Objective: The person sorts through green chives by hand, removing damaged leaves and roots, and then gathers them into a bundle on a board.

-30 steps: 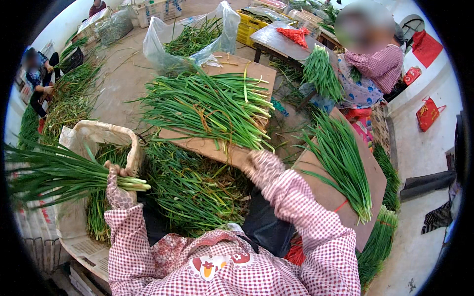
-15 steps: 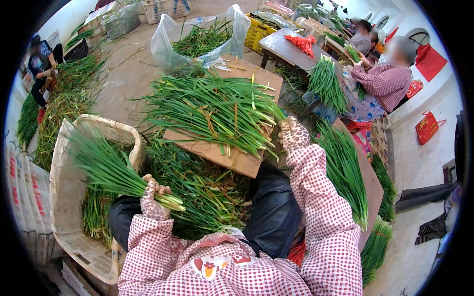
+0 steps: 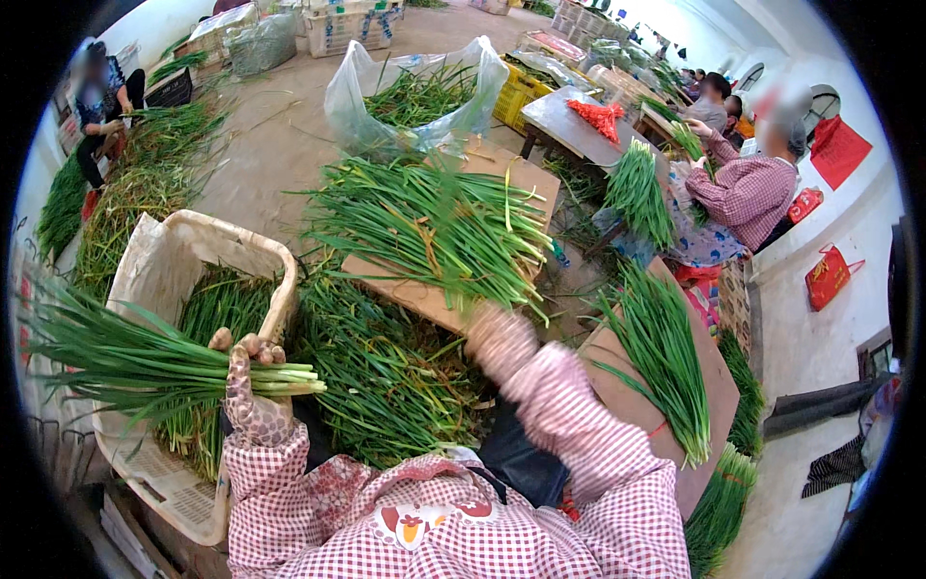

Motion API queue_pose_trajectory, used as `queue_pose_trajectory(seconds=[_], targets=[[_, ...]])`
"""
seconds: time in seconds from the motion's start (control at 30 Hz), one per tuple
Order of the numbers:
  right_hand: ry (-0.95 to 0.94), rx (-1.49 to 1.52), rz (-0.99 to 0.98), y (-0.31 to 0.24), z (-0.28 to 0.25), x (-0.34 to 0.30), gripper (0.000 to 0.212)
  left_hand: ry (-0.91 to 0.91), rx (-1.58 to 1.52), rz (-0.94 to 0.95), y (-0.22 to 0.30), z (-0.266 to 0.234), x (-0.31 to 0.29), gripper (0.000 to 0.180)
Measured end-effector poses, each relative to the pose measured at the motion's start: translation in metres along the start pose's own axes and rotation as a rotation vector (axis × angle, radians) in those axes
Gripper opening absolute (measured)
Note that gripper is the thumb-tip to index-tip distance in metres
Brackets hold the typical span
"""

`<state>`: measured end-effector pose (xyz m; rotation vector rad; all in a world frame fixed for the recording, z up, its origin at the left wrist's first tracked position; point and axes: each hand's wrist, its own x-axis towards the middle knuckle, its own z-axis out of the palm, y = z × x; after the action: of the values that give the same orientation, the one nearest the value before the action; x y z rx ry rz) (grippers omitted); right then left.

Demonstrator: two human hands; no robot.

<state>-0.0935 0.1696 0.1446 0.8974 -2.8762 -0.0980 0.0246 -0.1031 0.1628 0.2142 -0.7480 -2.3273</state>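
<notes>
My left hand (image 3: 258,381), in a patterned glove, is wrapped around a bunch of garlic chives (image 3: 135,352). The pale stem ends point right and the green leaves fan out leftward over a plastic basket (image 3: 282,265). My right hand (image 3: 502,343) is smeared by motion at the near edge of a brown board (image 3: 405,289), so its fingers cannot be read. On that board lies a broad heap of loose chives (image 3: 415,227), with a blurred green streak across it. Loose leaves and dry bits (image 3: 376,376) fill the space before my lap.
A second board (image 3: 627,396) at my right carries a bunch of chives (image 3: 666,352). Ahead are a clear plastic bag of leaves (image 3: 420,96) and a table (image 3: 569,111) with red ties (image 3: 598,118). Co-workers sit at far left (image 3: 101,111) and right (image 3: 748,183).
My left hand has shifted leftward, and its bunch has turned from slanting to nearly level. My right hand has left the stem ends at the board's right side, moving nearer and left.
</notes>
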Motion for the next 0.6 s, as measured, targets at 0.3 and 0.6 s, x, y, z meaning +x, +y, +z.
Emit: queue_pose_trajectory(seconds=[0.3, 0.6], targets=[[-0.329, 0.451, 0.194, 0.019, 0.023, 0.019, 0.033, -0.037, 0.043, -0.057, -0.011, -0.015, 0.003, 0.03], [-0.299, 0.362, 0.399, 0.048, 0.058, 0.122, 0.034, 0.021, -0.051, -0.355, -0.058, -0.039, -0.016, 0.037]])
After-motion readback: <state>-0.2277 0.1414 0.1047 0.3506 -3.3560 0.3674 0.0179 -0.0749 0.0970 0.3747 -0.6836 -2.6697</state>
